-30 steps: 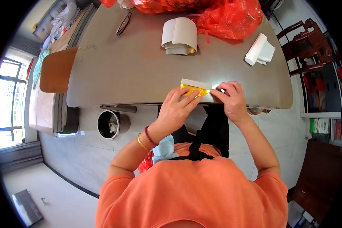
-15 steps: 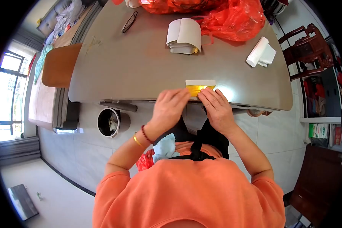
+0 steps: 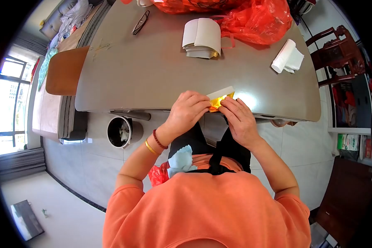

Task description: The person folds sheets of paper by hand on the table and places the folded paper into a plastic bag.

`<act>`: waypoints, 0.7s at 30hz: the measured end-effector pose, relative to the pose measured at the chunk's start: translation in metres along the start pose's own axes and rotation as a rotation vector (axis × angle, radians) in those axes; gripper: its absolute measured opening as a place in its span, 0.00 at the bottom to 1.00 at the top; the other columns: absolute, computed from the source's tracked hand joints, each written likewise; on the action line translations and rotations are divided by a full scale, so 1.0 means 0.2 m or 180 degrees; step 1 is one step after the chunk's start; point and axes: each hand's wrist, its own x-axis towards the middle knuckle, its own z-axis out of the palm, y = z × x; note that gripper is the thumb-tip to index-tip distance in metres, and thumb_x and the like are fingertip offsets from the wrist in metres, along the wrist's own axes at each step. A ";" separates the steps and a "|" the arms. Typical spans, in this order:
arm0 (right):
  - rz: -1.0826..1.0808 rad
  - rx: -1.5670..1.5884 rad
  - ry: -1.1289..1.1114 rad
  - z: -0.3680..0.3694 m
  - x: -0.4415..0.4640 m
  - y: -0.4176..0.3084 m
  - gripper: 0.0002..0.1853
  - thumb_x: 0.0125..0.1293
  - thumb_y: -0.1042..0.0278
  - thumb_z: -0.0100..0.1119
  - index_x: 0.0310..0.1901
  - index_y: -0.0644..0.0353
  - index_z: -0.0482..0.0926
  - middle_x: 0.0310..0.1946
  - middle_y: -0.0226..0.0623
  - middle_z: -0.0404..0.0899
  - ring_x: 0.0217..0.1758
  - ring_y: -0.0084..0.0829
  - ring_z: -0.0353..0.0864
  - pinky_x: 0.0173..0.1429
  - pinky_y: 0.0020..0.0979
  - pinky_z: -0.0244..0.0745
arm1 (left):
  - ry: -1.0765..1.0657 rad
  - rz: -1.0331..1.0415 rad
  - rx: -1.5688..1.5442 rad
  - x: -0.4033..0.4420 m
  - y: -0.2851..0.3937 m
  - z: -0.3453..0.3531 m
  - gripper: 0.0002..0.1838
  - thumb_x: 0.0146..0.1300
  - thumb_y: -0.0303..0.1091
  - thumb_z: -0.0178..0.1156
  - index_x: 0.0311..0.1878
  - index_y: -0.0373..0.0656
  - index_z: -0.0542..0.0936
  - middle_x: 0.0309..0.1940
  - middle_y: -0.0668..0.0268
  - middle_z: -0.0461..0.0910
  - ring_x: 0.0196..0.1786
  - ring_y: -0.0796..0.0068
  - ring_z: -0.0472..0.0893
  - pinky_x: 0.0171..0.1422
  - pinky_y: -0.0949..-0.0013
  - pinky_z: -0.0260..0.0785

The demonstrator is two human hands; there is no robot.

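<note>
A sheet of gold foil paper with a pale border is between my hands at the table's near edge, tilted and partly folded. My left hand pinches its left end, fingers closed. On its right side, my right hand grips the near edge with fingers bent over it. The fingers hide parts of the sheet. Farther up the table stands a stack of curved white paper sheets, with a bit of gold showing at its lower right corner.
Red plastic bags lie at the far side of the table. A white roll rests at the right, glasses at the far left. Below the table's near edge is a trash bin. A brown chair stands left.
The gold foil paper has turned from lying flat and square to slanted, its right end higher, and has been lifted and bent. My left hand has moved slightly up and right.
</note>
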 end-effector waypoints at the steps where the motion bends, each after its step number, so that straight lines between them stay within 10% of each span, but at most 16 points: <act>1: -0.0004 0.0014 -0.0002 0.00 0.00 0.00 0.20 0.57 0.79 0.60 0.53 0.61 0.81 0.58 0.39 0.79 0.66 0.39 0.76 0.72 0.45 0.68 | 0.0037 -0.0076 -0.0087 0.00 -0.01 0.00 0.08 0.56 0.27 0.68 0.40 0.39 0.84 0.43 0.63 0.83 0.48 0.60 0.79 0.55 0.60 0.72; 21: -0.0117 -0.0191 -0.0134 0.01 -0.01 0.00 0.22 0.64 0.70 0.53 0.60 0.54 0.80 0.61 0.39 0.76 0.68 0.38 0.73 0.73 0.46 0.65 | -0.0178 -0.1072 -0.0104 0.10 0.07 0.02 0.07 0.57 0.30 0.68 0.35 0.41 0.79 0.39 0.63 0.77 0.45 0.57 0.74 0.52 0.58 0.67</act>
